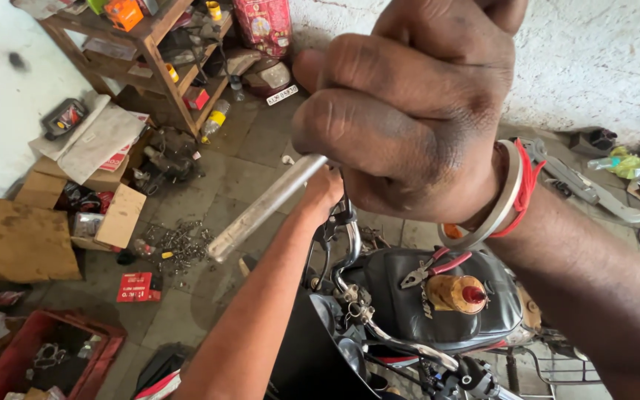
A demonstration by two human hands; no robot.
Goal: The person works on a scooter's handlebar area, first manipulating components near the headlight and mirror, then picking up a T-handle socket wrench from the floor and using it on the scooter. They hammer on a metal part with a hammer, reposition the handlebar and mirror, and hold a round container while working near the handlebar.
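Right hand (409, 118): nearest the viewer, fingers curled tight into a closed fist around one end of a long, plain silver metal bar (264, 207). The bar runs down and to the left from the fist, its free end hanging over the floor. A flat silver bangle (501, 200) and a red thread band (524, 189) sit on the wrist.

Left hand (324, 192): just beyond and below the right fist, arm stretched forward, fingers closed on the chromed motorcycle handlebar (350, 248) near its upper bend. How firm the grip is cannot be told, as the fingers are partly hidden.

Motorcycle, below both hands: black fuel tank (409, 304). Lying on the tank, red-handled pliers (431, 268) and, just beside them, a brass-coloured cylindrical can with a red cap (459, 292).

Floor, grey stone tiles (238, 163): a scatter of small metal nuts and bolts (179, 241), a red flat packet (136, 287), brown cardboard sheets and boxes (16, 237), a red plastic crate (31, 348) at the near left corner.

Far end: a wooden shelf rack (161, 52) loaded with small cartons and bottles, against a white rough-plastered wall (594, 59).
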